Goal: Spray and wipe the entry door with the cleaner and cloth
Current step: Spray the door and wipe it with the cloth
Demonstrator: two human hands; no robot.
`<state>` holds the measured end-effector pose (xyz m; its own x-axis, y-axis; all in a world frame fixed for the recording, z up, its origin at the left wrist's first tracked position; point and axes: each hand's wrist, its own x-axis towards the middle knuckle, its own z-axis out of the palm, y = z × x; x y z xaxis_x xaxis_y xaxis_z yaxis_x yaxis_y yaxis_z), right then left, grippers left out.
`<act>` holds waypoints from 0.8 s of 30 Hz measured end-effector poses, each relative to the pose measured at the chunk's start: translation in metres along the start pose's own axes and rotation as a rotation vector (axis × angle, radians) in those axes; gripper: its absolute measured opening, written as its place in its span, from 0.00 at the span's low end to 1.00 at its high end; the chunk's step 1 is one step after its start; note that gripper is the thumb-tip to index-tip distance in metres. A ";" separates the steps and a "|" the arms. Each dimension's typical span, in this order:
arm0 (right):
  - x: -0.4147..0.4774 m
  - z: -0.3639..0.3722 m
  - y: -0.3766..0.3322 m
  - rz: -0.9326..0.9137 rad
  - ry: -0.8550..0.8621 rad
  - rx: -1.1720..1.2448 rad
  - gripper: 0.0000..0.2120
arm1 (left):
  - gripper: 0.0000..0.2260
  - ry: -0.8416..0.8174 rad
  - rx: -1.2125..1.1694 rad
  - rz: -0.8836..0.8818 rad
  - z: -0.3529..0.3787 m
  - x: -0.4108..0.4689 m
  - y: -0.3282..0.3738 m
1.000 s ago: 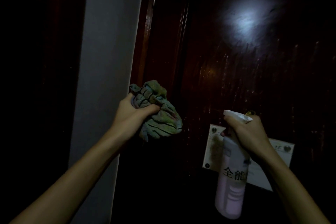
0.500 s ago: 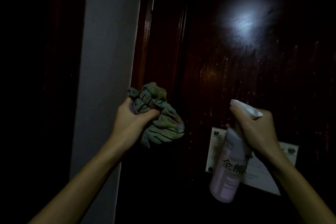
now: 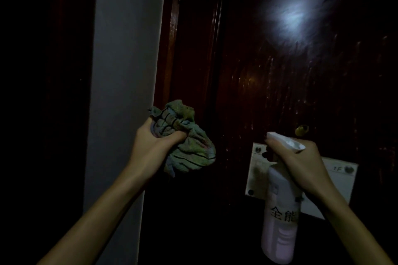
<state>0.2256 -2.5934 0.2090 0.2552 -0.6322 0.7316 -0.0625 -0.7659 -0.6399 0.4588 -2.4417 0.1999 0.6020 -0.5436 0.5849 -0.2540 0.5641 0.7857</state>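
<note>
Your right hand (image 3: 301, 165) curls round the neck of the spray bottle (image 3: 280, 221), near right, nozzle toward the door (image 3: 269, 84). Your left hand (image 3: 153, 146) clutches a bunched striped cloth (image 3: 191, 150) at the door's left edge, beside a pale wall (image 3: 127, 71). Beyond, dark streaked wood carries a white plate (image 3: 340, 180).

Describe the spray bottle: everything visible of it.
The spray bottle has a pale pinkish-white, plastic-looking body with black characters printed across it and a white trigger head. It hangs nearly upright in the air, nozzle aimed at the dark wooden door. The right hand grips its neck just under the head; nothing else visibly touches it. From this view it partly covers a white plate screwed to the door.
</note>
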 end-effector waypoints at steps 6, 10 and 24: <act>-0.054 0.019 0.017 0.049 0.136 0.024 0.19 | 0.15 0.013 -0.037 -0.058 -0.002 -0.014 -0.016; -0.079 0.034 0.019 0.093 0.117 0.097 0.10 | 0.17 0.017 -0.036 -0.090 0.000 -0.026 -0.031; -0.115 0.060 0.017 0.165 0.229 0.123 0.19 | 0.15 0.068 -0.049 -0.123 -0.002 -0.034 -0.049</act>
<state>0.2534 -2.5263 0.0995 0.0262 -0.7678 0.6401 0.0362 -0.6392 -0.7682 0.4522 -2.4497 0.1413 0.6770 -0.5679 0.4682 -0.1385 0.5265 0.8388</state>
